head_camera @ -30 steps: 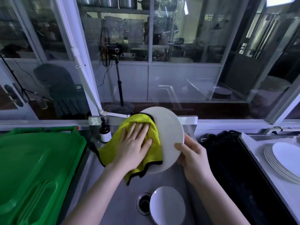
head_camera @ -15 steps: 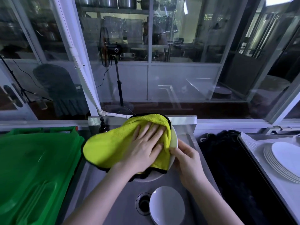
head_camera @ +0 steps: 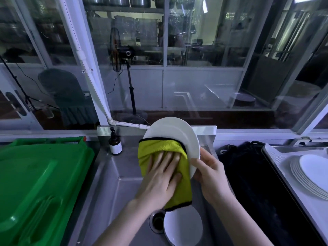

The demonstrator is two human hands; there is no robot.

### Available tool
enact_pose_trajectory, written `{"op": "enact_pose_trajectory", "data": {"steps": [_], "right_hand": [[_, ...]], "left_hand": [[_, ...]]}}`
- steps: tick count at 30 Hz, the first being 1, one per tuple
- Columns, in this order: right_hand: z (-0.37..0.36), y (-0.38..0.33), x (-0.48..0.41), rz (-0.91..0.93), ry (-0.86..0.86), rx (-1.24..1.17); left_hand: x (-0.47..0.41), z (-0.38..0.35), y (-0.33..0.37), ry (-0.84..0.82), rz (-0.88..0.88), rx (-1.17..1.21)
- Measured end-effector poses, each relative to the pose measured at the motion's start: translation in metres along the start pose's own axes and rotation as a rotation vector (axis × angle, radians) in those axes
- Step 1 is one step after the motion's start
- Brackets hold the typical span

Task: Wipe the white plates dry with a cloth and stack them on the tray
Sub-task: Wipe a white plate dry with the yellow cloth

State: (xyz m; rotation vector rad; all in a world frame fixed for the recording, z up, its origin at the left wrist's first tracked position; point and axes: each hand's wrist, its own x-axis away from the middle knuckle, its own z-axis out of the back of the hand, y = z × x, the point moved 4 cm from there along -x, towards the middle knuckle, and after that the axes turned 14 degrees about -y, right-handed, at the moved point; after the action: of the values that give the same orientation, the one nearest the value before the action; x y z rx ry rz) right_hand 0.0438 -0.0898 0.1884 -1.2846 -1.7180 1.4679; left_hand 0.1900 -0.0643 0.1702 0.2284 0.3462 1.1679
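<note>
- Green bin (head_camera: 40, 183), lid closed, just left of the sink.
- Steel sink (head_camera: 113, 183), with a round drain (head_camera: 156, 221) in its floor.
- Brown pump bottle (head_camera: 115, 142) with a white label, upright at the sink's back left corner.
- Black fabric heap (head_camera: 248, 174) right of the sink.
- White pipe (head_camera: 92, 82) slanting down the window frame.
- Fan (head_camera: 122, 50) on a stand behind the glass, with a covered chair (head_camera: 71, 96) to its left.

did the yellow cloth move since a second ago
Yes: the yellow cloth has shifted right, away from the soap bottle it earlier reached.
</note>
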Motion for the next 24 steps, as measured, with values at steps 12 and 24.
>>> {"op": "enact_pose_trajectory", "data": {"steps": [12,24], "right_hand": [[0.011,-0.019,-0.001,0.019,0.055,-0.014],[-0.004,-0.012,0.006,-0.06,-0.067,0.1]], "left_hand": [[-0.013,-0.009,-0.055,-0.046,0.246,0.039],[-0.037,0.029,-0.026,0.117,0.115,-0.043]]}}
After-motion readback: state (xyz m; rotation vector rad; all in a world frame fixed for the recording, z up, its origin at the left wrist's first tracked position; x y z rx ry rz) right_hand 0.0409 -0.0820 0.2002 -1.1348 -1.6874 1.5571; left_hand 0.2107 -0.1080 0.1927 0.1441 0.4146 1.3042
